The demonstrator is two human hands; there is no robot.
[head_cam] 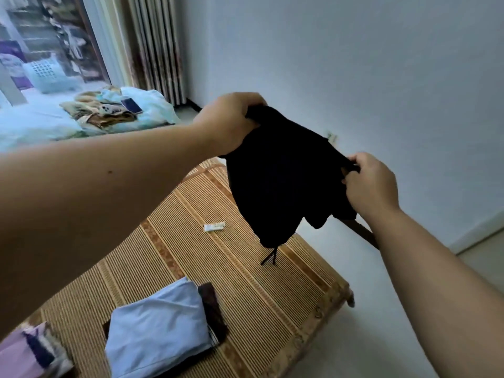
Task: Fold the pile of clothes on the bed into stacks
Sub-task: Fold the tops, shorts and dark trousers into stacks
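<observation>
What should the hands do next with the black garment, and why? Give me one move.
Probably lower the black garment flat onto the mat. The left hand and right hand grip its top edge in the air, it hangs unfolded, and a folded blue cloth already lies there.

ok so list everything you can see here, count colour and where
black garment: 1, black, held up over the mat
folded garment: 1, light blue, near end of mat
brown folded piece: 1, dark brown, under the blue one
patterned cloth: 1, pink and purple, bottom left
tube: 1, white, mid mat
mat: 1, tan, spread under them
phones: 2, dark and pale, far bedding
left hand: 1, grips garment top
right hand: 1, pinches its other edge
</observation>
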